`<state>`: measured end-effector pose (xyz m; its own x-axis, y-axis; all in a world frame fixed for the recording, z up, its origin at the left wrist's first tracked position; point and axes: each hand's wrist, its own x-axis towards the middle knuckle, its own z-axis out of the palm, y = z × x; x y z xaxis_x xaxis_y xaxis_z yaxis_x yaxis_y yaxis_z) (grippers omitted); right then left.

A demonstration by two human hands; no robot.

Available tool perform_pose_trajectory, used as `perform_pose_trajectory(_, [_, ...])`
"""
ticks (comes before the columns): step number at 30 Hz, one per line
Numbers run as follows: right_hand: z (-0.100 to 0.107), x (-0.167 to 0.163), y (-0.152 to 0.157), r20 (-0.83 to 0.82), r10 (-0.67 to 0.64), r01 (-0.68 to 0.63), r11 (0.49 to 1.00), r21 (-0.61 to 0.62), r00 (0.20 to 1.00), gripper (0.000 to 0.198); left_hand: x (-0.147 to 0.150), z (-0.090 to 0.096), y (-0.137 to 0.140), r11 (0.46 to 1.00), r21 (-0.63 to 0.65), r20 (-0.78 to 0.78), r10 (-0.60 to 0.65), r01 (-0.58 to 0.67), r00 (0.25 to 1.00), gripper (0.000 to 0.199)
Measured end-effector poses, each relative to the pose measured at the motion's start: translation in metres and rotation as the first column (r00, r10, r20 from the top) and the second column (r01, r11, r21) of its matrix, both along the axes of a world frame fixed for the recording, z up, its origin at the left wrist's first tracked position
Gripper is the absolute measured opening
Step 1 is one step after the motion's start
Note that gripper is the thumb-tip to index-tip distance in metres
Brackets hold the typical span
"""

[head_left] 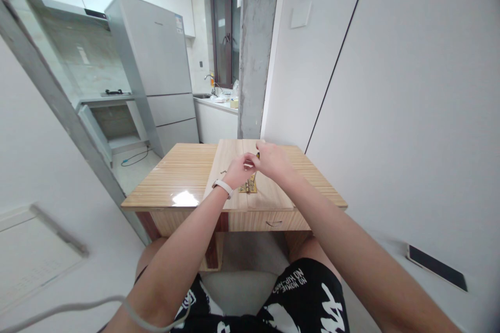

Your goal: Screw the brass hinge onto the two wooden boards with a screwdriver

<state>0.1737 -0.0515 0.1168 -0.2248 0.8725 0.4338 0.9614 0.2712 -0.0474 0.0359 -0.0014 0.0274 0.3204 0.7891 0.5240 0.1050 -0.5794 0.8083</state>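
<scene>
My right hand [272, 159] is closed from above round what looks like a screwdriver [258, 155], of which only a bit of black and yellow handle shows. Just below and to its left, my left hand [237, 170] has its fingers pinched together, touching the right hand; what they grip is hidden. Beneath both hands, a brass hinge [248, 185] lies across the seam between two pale wooden boards [226, 158]. A small dark metal piece [223, 171] lies on the left board, too small to name.
The boards rest on a striped wooden table [187, 166] with a drawer [273, 222] at its front. A phone [436, 267] lies at the lower right. A grey cable [97, 302] crosses the lower left. Beyond the table stand a fridge [156, 62] and a sink counter [216, 117].
</scene>
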Motion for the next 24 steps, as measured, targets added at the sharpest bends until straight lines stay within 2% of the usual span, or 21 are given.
perform_pose_trajectory(2, [-0.001,-0.005,-0.002,0.037,-0.098,0.099,0.995,-0.018,0.994,0.041,0.005,0.000,-0.004,0.998,0.010,-0.009,0.060,-0.060,0.998,0.022])
perform_pose_trajectory(4, [-0.003,-0.008,-0.004,0.060,-0.139,0.140,0.990,-0.023,0.989,0.043,0.009,0.000,-0.006,0.991,0.012,0.008,0.132,-0.132,0.991,0.021])
perform_pose_trajectory(7, [-0.005,-0.010,-0.003,0.073,-0.134,0.137,0.990,-0.038,0.988,0.039,0.012,-0.001,-0.007,0.973,0.030,0.023,0.226,-0.227,0.974,0.018])
perform_pose_trajectory(9, [-0.005,-0.009,-0.002,0.075,-0.119,0.123,0.991,-0.055,0.990,0.033,0.011,-0.003,-0.006,0.970,0.042,0.016,0.240,-0.241,0.971,0.020])
perform_pose_trajectory(11, [-0.003,-0.007,0.000,0.075,-0.086,0.092,0.992,-0.084,0.994,0.026,0.008,-0.005,-0.003,0.979,0.031,0.016,0.200,-0.201,0.980,0.026])
perform_pose_trajectory(14, [0.000,-0.002,0.003,0.060,0.050,-0.043,0.992,-0.115,0.997,0.017,0.003,-0.006,0.003,0.998,-0.015,0.051,0.060,-0.060,0.997,0.037])
perform_pose_trajectory(17, [0.003,0.003,0.005,0.037,0.200,-0.195,0.975,-0.106,0.979,0.021,0.001,-0.004,0.006,0.990,-0.057,0.124,-0.123,0.131,0.985,0.036])
perform_pose_trajectory(19, [0.003,0.007,0.006,0.029,0.245,-0.240,0.964,-0.111,0.969,0.023,0.001,-0.002,0.007,0.975,-0.089,0.146,-0.188,0.202,0.971,0.033])
perform_pose_trajectory(21, [0.002,0.011,0.007,0.026,0.274,-0.268,0.955,-0.128,0.962,0.023,0.001,-0.001,0.006,0.971,-0.121,0.138,-0.188,0.205,0.972,0.030])
perform_pose_trajectory(24, [0.000,0.013,0.005,-0.010,0.314,-0.313,0.942,-0.125,0.949,0.029,0.000,-0.003,0.006,0.983,-0.130,0.129,-0.110,0.126,0.986,0.034])
